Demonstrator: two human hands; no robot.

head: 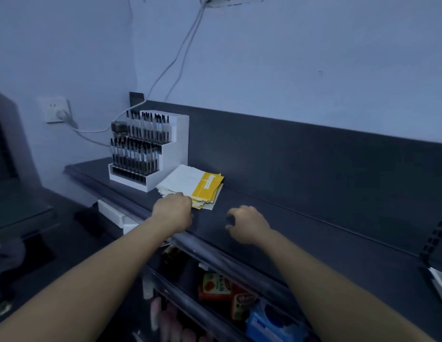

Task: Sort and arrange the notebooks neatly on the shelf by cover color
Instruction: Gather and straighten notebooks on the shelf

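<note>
A loose stack of thin notebooks [190,181] with white and yellow covers lies on the dark shelf [313,218], just right of a pen display. My left hand [174,209] grips the front edge of the stack, fingers curled over it. To the right of the stack my right hand [247,223] hovers just over the bare shelf top. Its fingers are loosely curled and hold nothing.
A white tiered pen display [150,149] full of black pens stands at the shelf's left end, touching the stack. Cables [175,60] hang down the wall to a socket [57,109]. Lower shelves hold coloured packets [215,286]. A dark back panel rises behind the shelf.
</note>
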